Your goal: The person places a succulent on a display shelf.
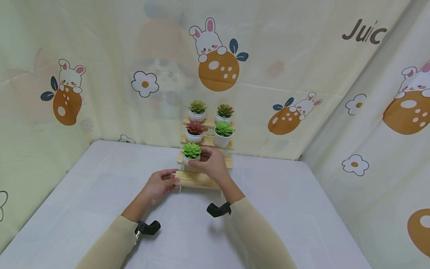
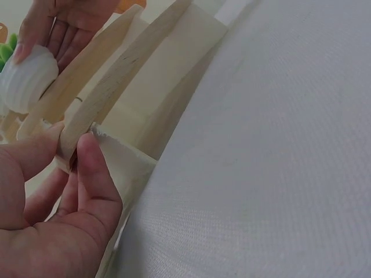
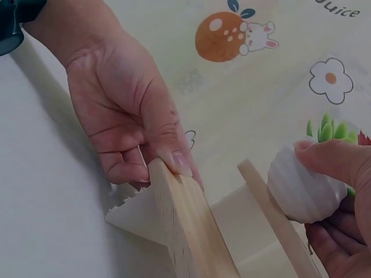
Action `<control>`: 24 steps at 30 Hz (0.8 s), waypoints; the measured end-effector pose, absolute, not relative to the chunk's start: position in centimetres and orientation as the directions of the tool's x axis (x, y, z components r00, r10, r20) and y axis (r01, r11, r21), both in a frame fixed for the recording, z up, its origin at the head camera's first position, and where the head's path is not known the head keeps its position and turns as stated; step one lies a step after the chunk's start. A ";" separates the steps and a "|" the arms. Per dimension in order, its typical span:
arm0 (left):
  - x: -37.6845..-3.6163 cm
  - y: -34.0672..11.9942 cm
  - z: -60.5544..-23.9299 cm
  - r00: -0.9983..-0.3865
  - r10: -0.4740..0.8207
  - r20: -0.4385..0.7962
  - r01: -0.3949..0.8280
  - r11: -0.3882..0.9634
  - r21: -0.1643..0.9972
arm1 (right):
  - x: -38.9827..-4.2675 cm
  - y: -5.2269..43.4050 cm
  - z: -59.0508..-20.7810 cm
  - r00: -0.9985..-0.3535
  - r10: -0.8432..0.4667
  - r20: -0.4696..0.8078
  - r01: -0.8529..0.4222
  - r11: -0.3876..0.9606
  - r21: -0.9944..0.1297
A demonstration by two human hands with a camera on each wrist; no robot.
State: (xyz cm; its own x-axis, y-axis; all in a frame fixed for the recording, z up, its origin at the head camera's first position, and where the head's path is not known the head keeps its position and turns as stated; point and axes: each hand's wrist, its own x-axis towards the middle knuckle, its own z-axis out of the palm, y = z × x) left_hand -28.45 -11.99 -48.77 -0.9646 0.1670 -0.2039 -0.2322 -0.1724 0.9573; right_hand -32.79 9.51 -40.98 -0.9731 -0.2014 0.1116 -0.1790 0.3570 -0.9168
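Note:
A stepped wooden plant stand [image 1: 195, 180] sits at the back of the white table [image 1: 100, 194], against the curtain. My left hand [image 1: 161, 184] pinches the left end of its lowest step [image 2: 95, 107], thumb and fingers on the board [image 3: 179, 226]. My right hand [image 1: 211, 162] grips a small white ribbed pot [image 2: 26, 78] holding a light green succulent [image 1: 192, 150] on the second step. In the right wrist view my fingers curl around that pot [image 3: 301, 185]. Higher steps carry a red succulent [image 1: 195, 129], a green one [image 1: 223, 130] and two more at the top.
A cream curtain printed with rabbits, oranges and flowers [image 1: 215, 56] surrounds the table at the back and both sides. White cloth covers the tabletop, with open surface left and right of the stand.

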 end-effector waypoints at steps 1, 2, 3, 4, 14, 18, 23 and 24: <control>-28.4 -12.0 -48.8 -0.965 0.167 -0.202 -0.231 -0.172 0.958 | -32.8 9.5 -40.9 -0.974 -0.200 0.107 -0.175 0.358 -0.917; -28.4 -12.0 -48.8 -0.965 0.166 -0.201 -0.229 -0.172 0.958 | -32.8 9.5 -40.9 -0.974 -0.200 0.104 -0.171 0.356 -0.919; -28.4 -12.0 -48.8 -0.966 0.165 -0.200 -0.228 -0.172 0.958 | -32.8 9.5 -40.8 -0.975 -0.198 0.102 -0.168 0.358 -0.918; -28.4 -12.0 -48.8 -0.966 0.165 -0.199 -0.227 -0.171 0.959 | -32.8 9.5 -40.7 -0.976 -0.195 0.100 -0.166 0.360 -0.918; -28.8 -12.0 -49.1 -0.965 0.157 -0.209 -0.234 -0.161 0.959 | -33.2 9.3 -40.7 -0.979 -0.182 0.097 -0.159 0.364 -0.918; -28.8 -12.1 -49.3 -0.966 0.156 -0.206 -0.232 -0.169 0.958 | -33.3 9.2 -40.8 -0.978 -0.185 0.102 -0.164 0.362 -0.918; -28.8 -12.1 -49.4 -0.966 0.162 -0.203 -0.231 -0.180 0.956 | -33.3 9.1 -41.0 -0.976 -0.188 0.109 -0.173 0.367 -0.914; -28.8 -12.1 -49.3 -0.965 0.165 -0.202 -0.230 -0.176 0.957 | -33.3 9.1 -41.0 -0.976 -0.189 0.111 -0.175 0.364 -0.915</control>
